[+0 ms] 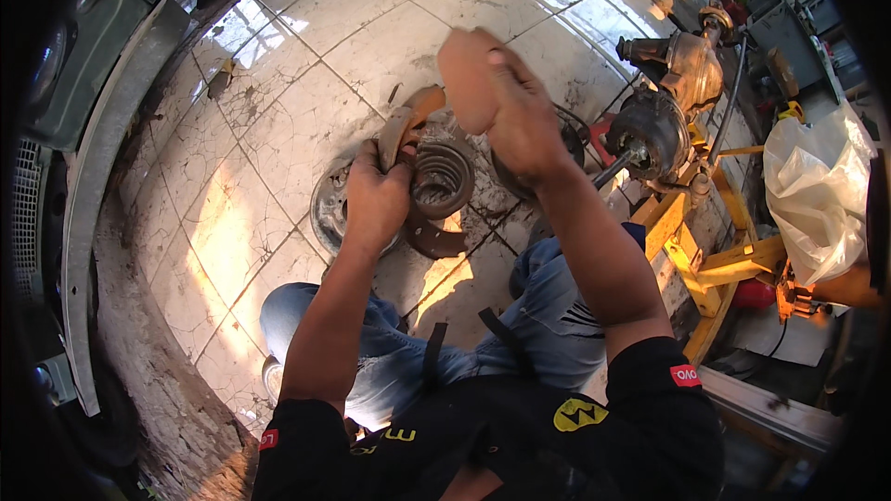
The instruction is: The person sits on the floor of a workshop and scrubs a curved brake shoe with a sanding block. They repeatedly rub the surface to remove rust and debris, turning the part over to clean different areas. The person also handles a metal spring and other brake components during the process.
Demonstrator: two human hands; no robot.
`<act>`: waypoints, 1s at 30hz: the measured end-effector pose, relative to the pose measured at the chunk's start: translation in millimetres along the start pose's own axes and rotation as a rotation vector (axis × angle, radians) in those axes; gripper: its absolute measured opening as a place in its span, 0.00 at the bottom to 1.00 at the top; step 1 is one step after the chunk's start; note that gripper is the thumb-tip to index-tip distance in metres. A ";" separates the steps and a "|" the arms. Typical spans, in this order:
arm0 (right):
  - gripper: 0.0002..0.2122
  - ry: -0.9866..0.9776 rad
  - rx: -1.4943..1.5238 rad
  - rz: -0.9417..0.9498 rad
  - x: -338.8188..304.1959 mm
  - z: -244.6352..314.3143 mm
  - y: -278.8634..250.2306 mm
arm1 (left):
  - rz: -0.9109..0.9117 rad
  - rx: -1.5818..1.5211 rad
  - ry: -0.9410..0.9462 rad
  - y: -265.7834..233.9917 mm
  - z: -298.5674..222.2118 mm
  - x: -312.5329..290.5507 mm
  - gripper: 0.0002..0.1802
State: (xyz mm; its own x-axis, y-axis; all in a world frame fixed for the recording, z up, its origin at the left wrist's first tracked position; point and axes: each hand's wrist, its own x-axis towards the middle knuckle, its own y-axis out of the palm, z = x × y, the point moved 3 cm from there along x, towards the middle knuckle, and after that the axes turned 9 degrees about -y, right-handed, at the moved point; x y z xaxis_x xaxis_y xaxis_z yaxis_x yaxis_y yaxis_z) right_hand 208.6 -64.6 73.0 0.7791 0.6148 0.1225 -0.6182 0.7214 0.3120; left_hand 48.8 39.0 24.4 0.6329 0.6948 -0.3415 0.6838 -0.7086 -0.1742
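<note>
My left hand (376, 187) is closed around the lower end of a curved brake shoe (399, 130), holding it above the floor. Up and to the right of it, my right hand (524, 121) grips a reddish-brown sheet of sandpaper (467, 79), thumb laid on its face; motion smears its edges. The sheet and the shoe are apart. Just right of my left hand lies a ribbed round metal part (441, 176). Below that rests another curved brake shoe (434, 239). A round metal plate (327, 209) is partly hidden under my left hand and forearm.
An axle housing (654, 116) sits on a yellow stand (691, 255) to the right. Beside it is a clear plastic bag (817, 190). A dark ring-shaped part (573, 144) lies behind my right wrist. Cracked floor tiles (297, 111) spread ahead; a vehicle's metal bumper (88, 186) stands left.
</note>
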 end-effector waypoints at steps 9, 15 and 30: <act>0.20 -0.077 -0.216 0.049 -10.0 -15.4 8.0 | -0.063 0.086 0.042 2.2 -3.8 -1.6 0.13; 0.19 0.238 -0.147 -0.123 -8.6 -9.7 10.3 | -0.029 -0.034 0.049 7.1 -1.1 -6.5 0.13; 0.17 -0.169 -0.054 0.348 -3.7 17.9 -3.5 | 0.055 -0.164 0.159 6.8 -7.5 -18.0 0.10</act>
State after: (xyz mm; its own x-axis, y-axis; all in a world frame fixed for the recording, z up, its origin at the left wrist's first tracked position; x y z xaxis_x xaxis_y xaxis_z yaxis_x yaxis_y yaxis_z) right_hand 209.8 -75.1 88.3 0.5256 0.7676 0.3668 -0.8494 0.4979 0.1751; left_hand 44.7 22.6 36.4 0.7115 0.6754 -0.1939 0.6881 -0.7256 -0.0023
